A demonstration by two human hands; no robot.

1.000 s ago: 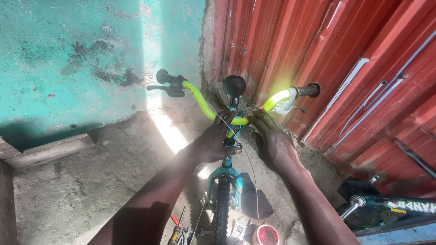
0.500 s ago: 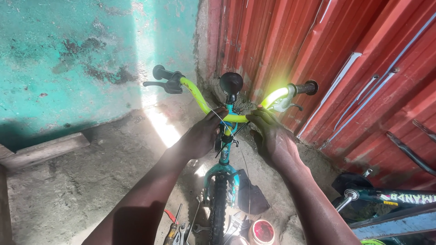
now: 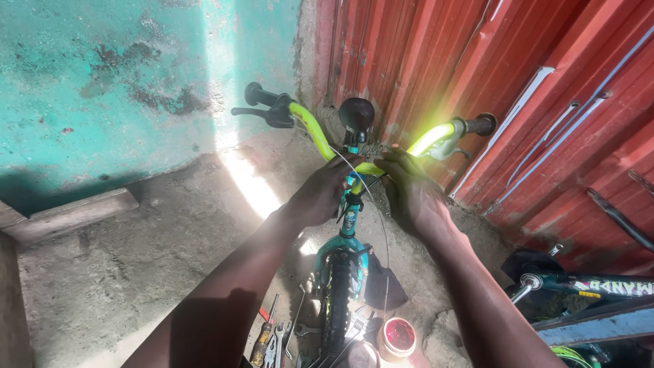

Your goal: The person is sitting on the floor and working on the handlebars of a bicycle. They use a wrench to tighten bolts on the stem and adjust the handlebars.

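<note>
Stem (image 3: pixel 351 182) sits mid-frame, where the yellow bar (image 3: pixel 371 168) meets the teal bike (image 3: pixel 344 259). Your left hand (image 3: pixel 320 194) is curled round the stem; right hand (image 3: pixel 407 191) closes over the bar's centre, w/ a thin cable (image 3: pixel 379 211) running between. Keep both grips firm and the bar square to the wheel (image 3: pixel 335 300). Tools (image 3: pixel 272 337) lie lower centre, a red tin (image 3: pixel 397 337) beside.

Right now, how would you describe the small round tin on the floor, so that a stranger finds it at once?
Start at the small teal bicycle whose yellow-green handlebar both hands work at. Follow its front tyre down to the dusty floor. On the tyre's right, below a dark cloth, stands the open tin: round and shining red inside, unlike the thin metal spanners lying left of the tyre.
</note>
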